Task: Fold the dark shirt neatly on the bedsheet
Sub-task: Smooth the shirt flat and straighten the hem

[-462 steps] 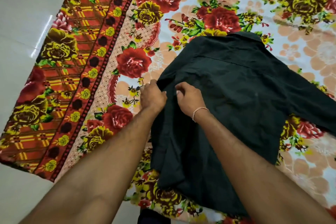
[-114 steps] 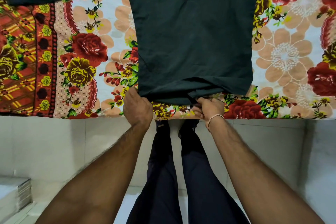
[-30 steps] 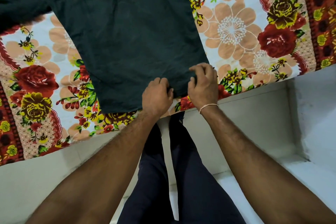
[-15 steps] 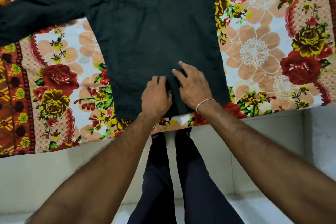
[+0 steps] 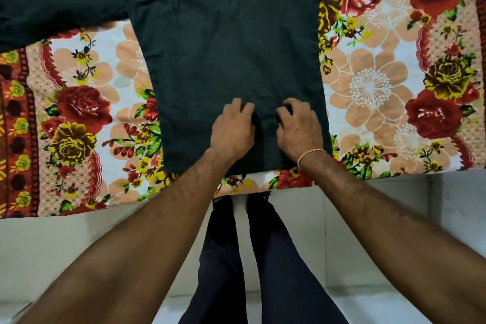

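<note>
On the head camera I see the dark shirt spread flat on the bedsheet. My left hand and right hand press its lower part, fingers bent, gripping nothing.

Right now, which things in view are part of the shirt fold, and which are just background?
In the job:
- dark shirt, spread flat, sleeves out to both sides
- floral bedsheet under it
- left hand and right hand, both resting on the shirt near its hem

Just there:
- pale floor
- the person's dark trousers
</note>
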